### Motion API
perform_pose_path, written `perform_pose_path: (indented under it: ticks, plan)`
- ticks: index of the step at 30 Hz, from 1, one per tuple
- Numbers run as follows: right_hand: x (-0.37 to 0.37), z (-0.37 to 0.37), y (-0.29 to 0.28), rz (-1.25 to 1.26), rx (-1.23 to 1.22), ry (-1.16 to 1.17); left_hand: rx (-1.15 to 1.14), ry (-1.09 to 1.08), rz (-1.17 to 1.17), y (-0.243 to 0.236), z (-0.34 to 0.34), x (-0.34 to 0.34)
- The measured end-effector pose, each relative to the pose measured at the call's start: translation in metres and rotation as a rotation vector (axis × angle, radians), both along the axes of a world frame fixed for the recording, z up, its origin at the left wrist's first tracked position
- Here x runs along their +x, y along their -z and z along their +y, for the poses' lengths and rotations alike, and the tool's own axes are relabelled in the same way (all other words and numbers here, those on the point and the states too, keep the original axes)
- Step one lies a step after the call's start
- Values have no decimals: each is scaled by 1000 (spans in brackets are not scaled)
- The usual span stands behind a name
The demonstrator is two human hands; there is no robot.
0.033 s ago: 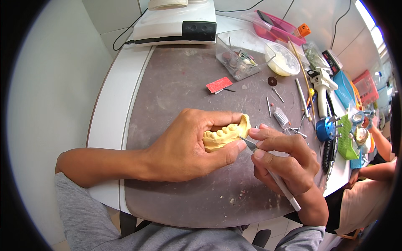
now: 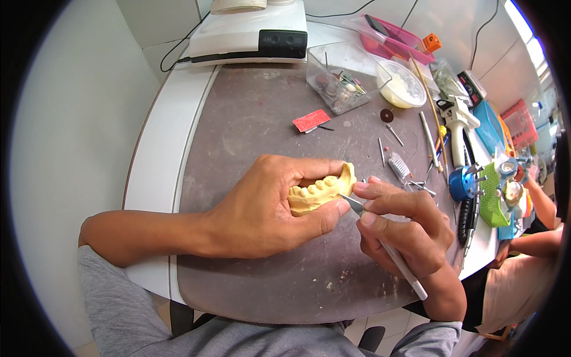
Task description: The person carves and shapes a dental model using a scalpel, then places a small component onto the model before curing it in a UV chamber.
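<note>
Steadily, a worker's left hand (image 2: pixel 256 205) grips a yellow dental model (image 2: pixel 320 193) above a dark work mat (image 2: pixel 250 291), its thumb along the near side and a finger behind the row of teeth. The right hand (image 2: pixel 416 232) is closed on a slim knife (image 2: pixel 404 272), held like a pen between thumb and fingers, the pointed blade meeting the side of the model just beside the left thumb's tip. Nothing visible shifts between the previous frame and this one: both grips and the blade's place match, so the work appears to stand at the same point. Whether the edge is cutting or merely resting, one cannot tell. Beyond the hands lie a red rectangular piece (image 2: pixel 311 121), a clear box (image 2: pixel 341 109) of small tools and a brown disc (image 2: pixel 386 115); at right, a co-worker's forearm (image 2: pixel 539 202) reaches in beside a green basket (image 2: pixel 491 199).
</note>
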State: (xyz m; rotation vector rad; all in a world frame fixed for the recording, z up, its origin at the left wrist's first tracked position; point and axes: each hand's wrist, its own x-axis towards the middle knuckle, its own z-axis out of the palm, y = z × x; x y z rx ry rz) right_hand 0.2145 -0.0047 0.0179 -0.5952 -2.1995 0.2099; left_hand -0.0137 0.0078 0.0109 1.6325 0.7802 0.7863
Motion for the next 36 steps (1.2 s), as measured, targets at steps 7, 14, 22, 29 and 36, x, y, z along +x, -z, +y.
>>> perform_pose_path:
  ticks: [7,14,22,29,36]
  plan:
    - [2,4,2,118,-80,-8,23,20,-30,8,1,3]
    - [2,6,-1,76,-86,-25,22,6,20,8,2,2]
    - [-1,5,-1,47,-54,3,114,-23,19,10,2,2]
    - [-1,4,-2,13,-35,19,179,-45,75,10,2,2]
    - [-1,3,-3,0,-32,33,185,-61,81,8,1,2]
